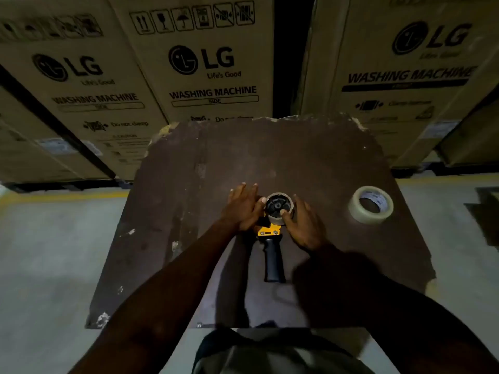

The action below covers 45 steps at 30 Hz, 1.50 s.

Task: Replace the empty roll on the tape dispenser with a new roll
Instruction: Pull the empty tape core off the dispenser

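Observation:
A yellow tape dispenser with a black handle (273, 261) lies flat on the dark brown tabletop (297, 157), handle toward me. On its black hub sits the empty roll (287, 198), a thin pale ring. My left hand (243, 207) rests on the dispenser's left side, thumb against the ring. My right hand (303, 224) cups the ring from the right, thumb on its near rim. A new roll (370, 208) of clear tape lies flat to the right, apart from both hands.
Tall cardboard washing-machine boxes (205, 66) stand right behind the table. The tabletop has chipped, ragged edges. A grey floor with a yellow line (62, 197) runs at the left.

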Motion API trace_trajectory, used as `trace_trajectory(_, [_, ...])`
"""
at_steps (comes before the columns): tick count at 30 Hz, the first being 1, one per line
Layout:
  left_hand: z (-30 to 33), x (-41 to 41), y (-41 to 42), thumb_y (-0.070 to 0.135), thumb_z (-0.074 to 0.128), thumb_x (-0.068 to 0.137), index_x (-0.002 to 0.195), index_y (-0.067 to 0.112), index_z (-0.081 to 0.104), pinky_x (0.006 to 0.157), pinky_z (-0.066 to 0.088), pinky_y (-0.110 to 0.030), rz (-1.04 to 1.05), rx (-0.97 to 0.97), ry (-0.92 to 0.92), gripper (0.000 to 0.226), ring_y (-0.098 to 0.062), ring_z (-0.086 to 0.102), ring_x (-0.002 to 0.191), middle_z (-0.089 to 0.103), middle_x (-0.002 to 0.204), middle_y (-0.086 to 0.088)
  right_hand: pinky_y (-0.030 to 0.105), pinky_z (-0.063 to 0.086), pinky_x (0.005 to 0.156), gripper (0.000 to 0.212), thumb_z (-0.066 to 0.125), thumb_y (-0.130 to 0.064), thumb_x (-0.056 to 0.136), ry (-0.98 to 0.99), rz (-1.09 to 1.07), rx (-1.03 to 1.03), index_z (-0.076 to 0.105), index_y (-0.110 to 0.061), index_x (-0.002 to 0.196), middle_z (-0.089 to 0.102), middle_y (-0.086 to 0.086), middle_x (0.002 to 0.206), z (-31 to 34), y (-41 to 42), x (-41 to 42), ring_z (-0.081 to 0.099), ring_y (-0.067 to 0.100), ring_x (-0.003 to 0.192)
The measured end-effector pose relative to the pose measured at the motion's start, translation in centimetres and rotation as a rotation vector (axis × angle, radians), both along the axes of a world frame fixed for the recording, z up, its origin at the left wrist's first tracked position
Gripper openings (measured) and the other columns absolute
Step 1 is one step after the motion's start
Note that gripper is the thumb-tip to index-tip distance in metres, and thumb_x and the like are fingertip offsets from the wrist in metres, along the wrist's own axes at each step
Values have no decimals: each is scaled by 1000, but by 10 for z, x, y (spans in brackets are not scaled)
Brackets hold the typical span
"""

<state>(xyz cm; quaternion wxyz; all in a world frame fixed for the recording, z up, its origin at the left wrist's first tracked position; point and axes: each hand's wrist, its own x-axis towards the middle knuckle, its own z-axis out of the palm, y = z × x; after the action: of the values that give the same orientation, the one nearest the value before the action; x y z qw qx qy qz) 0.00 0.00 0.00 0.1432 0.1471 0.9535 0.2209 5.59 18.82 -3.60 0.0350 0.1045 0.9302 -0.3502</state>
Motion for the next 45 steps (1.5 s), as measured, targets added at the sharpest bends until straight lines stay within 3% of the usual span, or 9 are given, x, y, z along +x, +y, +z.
trace_trajectory(4, [1, -20, 4, 44, 28, 105, 153, 11, 30, 123, 1, -48, -100, -45, -42, 58, -27, 4, 154, 28, 162, -12, 40, 49, 94, 49, 49, -48, 93, -83, -21, -42, 48, -30, 139, 60, 6, 133, -6, 3, -11, 57, 30, 122])
trace_trajectory(11, [-17, -57, 2, 43, 34, 104, 136, 17, 52, 119, 10, -52, -271, -125, -125, 46, -29, 24, 149, 50, 148, -11, 40, 43, 109, 52, 47, -36, 97, -141, -59, -174, 47, -26, 148, 57, 5, 146, -18, 5, -29, 54, 26, 133])
trace_trajectory(16, [-28, -69, 10, 56, 37, 90, 99, 22, 68, 102, 40, -47, -286, -105, -167, 46, -29, 62, 111, 71, 111, -10, 41, 40, 114, 48, 53, -21, 101, -141, -42, -244, 47, -16, 148, 54, 7, 148, -17, 4, -39, 51, 25, 137])
trace_trajectory(18, [-33, -69, 13, 57, 44, 89, 101, 21, 72, 94, 47, -41, -249, -71, -259, 47, -27, 67, 102, 74, 105, -9, 42, 43, 110, 48, 57, -19, 98, -198, -79, -239, 51, -14, 145, 58, 9, 143, -15, 5, -42, 55, 27, 131])
trace_trajectory(21, [-39, -72, 16, 47, 58, 91, 98, 17, 76, 77, 54, -32, -179, -1, -350, 36, -23, 72, 86, 77, 90, -9, 46, 53, 95, 31, 62, -24, 91, -212, -100, -219, 69, -13, 119, 72, 14, 116, -20, 8, -44, 67, 33, 108])
trace_trajectory(28, [-47, -81, 20, 40, 69, 85, 70, 10, 75, 74, 60, -40, -91, 67, -445, 34, -24, 74, 68, 73, 62, -3, 49, 56, 90, 23, 67, -19, 90, -203, -73, -280, 74, -11, 110, 76, 14, 102, -28, 17, -46, 71, 32, 99])
trace_trajectory(33, [-49, -83, 22, 37, 70, 83, 82, 11, 77, 76, 61, -42, -44, 97, -495, 27, -25, 76, 72, 77, 73, -8, 38, 54, 89, 26, 69, -17, 90, -174, -100, -292, 74, -12, 116, 77, 11, 106, -26, 17, -45, 67, 17, 94])
trace_trajectory(41, [-52, -82, 23, 30, 72, 85, 87, 5, 77, 65, 56, -33, -21, 149, -480, 26, -21, 67, 60, 76, 80, -18, 40, 54, 86, 23, 72, -15, 87, -157, -132, -329, 76, -13, 110, 77, 12, 101, -25, 17, -44, 66, 17, 88])
trace_trajectory(45, [-52, -82, 24, 27, 73, 85, 85, 3, 77, 62, 54, -33, -15, 167, -515, 25, -23, 67, 58, 76, 77, -19, 30, 52, 81, 25, 72, -13, 85, -175, -152, -350, 75, -14, 110, 76, 8, 101, -20, 16, -45, 67, 17, 88])
